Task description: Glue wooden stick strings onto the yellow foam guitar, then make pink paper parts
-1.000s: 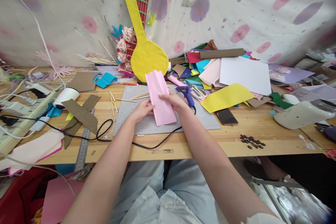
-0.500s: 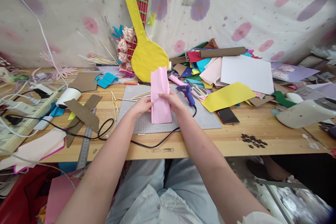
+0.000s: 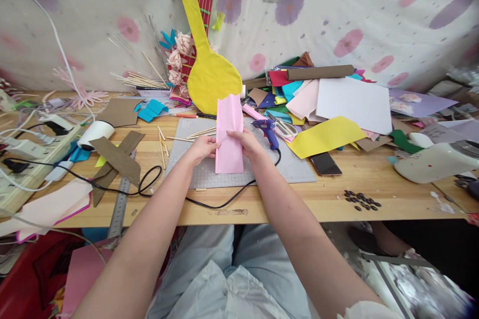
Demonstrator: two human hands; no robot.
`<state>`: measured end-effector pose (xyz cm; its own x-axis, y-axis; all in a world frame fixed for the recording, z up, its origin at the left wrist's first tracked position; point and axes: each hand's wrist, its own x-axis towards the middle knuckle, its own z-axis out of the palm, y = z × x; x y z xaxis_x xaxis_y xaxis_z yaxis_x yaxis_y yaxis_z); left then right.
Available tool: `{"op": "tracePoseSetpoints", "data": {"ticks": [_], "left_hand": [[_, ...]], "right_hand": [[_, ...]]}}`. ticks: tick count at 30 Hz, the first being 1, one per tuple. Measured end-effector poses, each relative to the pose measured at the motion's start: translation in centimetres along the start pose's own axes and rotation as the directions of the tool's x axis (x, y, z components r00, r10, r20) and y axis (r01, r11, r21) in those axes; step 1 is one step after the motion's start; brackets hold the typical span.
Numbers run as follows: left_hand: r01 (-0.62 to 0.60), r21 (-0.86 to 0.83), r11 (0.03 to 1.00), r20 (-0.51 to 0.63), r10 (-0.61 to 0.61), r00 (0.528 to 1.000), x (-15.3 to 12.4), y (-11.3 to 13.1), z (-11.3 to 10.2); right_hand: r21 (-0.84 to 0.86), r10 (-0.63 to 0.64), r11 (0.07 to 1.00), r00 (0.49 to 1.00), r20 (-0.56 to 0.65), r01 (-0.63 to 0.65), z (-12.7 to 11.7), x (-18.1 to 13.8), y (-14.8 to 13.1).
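A folded strip of pink crepe paper (image 3: 229,129) stands lengthwise over the grey cutting mat (image 3: 295,169). My left hand (image 3: 204,148) pinches its left edge near the middle. My right hand (image 3: 247,142) grips its right edge, thumb on top. Both hands are closed on the paper. A blue glue gun (image 3: 266,132) lies just right of my right hand, its black cord (image 3: 149,182) looping across the mat's front edge.
Scissors (image 3: 283,128), coloured paper sheets (image 3: 352,104) and a yellow sheet (image 3: 324,135) pile at right. A phone (image 3: 326,163) and dark beads (image 3: 361,199) lie near the front. Cardboard pieces (image 3: 116,157), a metal ruler (image 3: 119,207), wooden sticks (image 3: 162,147) and power strips (image 3: 26,149) crowd the left. A yellow paper guitar shape (image 3: 211,75) leans behind.
The pink paper has been turned from a slant to nearly straight up and narrowed between my hands. Both hands moved slightly closer together.
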<state>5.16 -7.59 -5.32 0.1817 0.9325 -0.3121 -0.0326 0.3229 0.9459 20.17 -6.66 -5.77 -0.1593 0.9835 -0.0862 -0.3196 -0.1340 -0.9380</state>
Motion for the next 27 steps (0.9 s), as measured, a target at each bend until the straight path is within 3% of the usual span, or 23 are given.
{"op": "tracePoseSetpoints", "data": {"ticks": [10, 14, 17, 22, 27], "left_hand": [[0.011, -0.045, 0.999, -0.047, -0.013, 0.999, -0.2, -0.5, -0.3], [0.026, -0.054, 0.998, -0.100, -0.032, 0.995, -0.2, -0.9, -0.6], [-0.100, -0.139, 0.985, -0.245, 0.063, 0.968, 0.0, -1.2, -1.0], [-0.338, -0.286, 0.897, -0.502, 0.160, 0.850, 0.3, -1.5, -2.0], [-0.413, -0.356, 0.838, -0.541, 0.176, 0.823, 0.1, -1.5, -2.5]], "right_hand": [[-0.019, 0.059, 0.998, 0.996, -0.071, -0.061, 0.7, 0.0, 0.1], [-0.008, 0.105, 0.994, 0.994, 0.013, -0.105, 0.4, -0.1, 0.2], [-0.025, 0.103, 0.995, 0.989, 0.104, -0.101, 0.0, -0.3, 0.3], [-0.159, 0.117, 0.983, 0.977, 0.180, -0.089, 0.5, -0.8, 1.1], [-0.374, -0.011, 0.926, 0.995, 0.100, 0.048, 1.9, -0.5, 3.0]]}}
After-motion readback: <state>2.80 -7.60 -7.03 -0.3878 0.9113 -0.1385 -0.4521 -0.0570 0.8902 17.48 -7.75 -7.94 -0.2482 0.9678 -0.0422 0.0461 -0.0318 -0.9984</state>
